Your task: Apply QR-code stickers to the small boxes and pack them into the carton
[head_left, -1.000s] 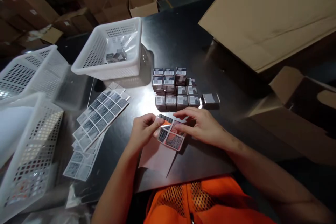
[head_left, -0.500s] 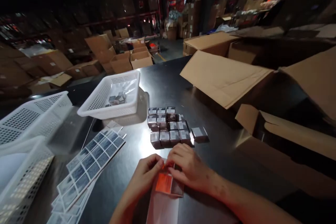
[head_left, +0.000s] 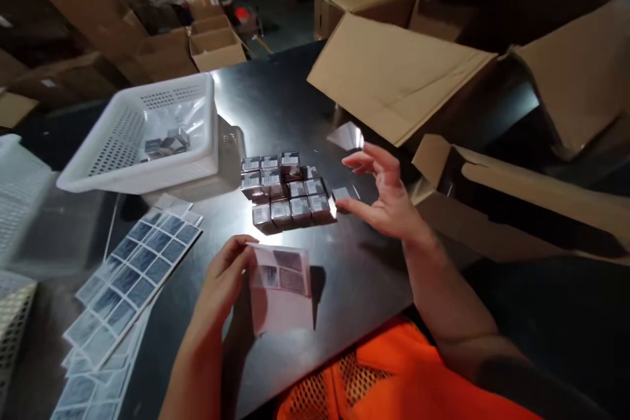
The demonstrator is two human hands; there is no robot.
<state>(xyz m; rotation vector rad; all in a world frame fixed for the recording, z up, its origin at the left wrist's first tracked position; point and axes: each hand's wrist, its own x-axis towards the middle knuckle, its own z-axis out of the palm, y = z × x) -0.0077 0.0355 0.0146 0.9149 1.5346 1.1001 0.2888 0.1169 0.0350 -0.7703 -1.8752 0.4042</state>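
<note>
My left hand point(head_left: 229, 275) pinches the left edge of a sticker sheet point(head_left: 283, 312), a pale backing with a few dark grey squares at its top. Raised at the right, my right hand point(head_left: 386, 193) has its thumb and fingers spread apart. A thin, shiny whitish scrap point(head_left: 347, 136) is just beyond those fingertips; whether it touches them I cannot tell. By the thumb lies a single small box point(head_left: 342, 193), partly covered. Left of it, several small shrink-wrapped boxes point(head_left: 280, 210) with barcode labels stand in rows on the metal table point(head_left: 354, 269).
More sticker sheets point(head_left: 142, 262) lie fanned out at the left. Behind them a white perforated basket point(head_left: 142, 180) holds a clear bag with small boxes. Large open cartons point(head_left: 394, 79) stand at the right, flaps reaching over the table.
My right hand has left the sticker sheet and moved up and right, opening. The sheet is now tilted up in my left hand alone. The view has turned downward, and the whitish scrap has appeared.
</note>
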